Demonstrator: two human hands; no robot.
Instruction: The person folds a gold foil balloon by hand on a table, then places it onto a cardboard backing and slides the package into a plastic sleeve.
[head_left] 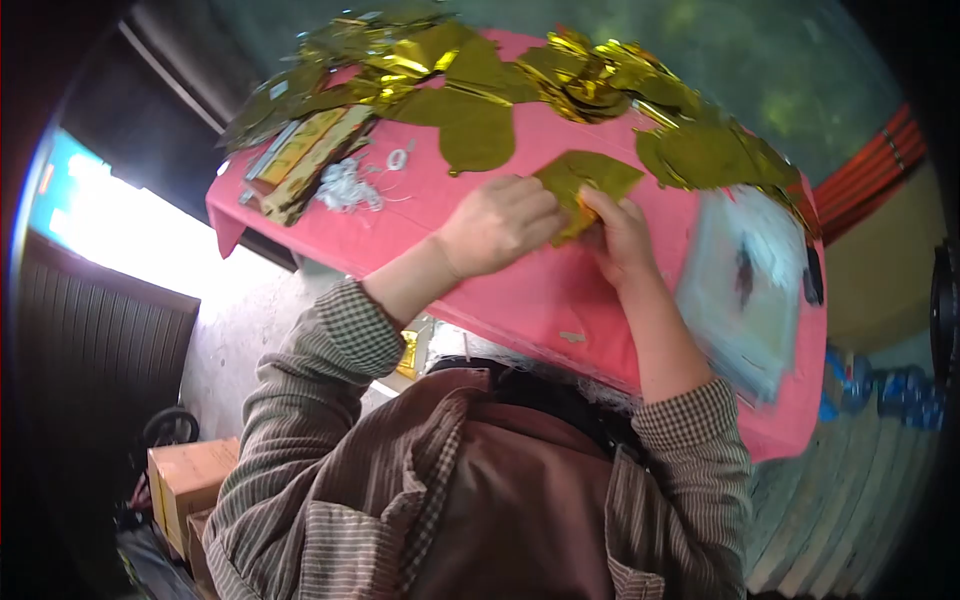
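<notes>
The curled left hand and right hand pinch a crinkled, shiny gold foil piece above the pink cloth-covered table, broad end pointing away, long axis running roughly fore-and-aft.

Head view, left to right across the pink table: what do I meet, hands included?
Torn cardboard → white string → left hand → right hand → clear plastic stack → black object. The gold foil piece overlaps both hands.
</notes>
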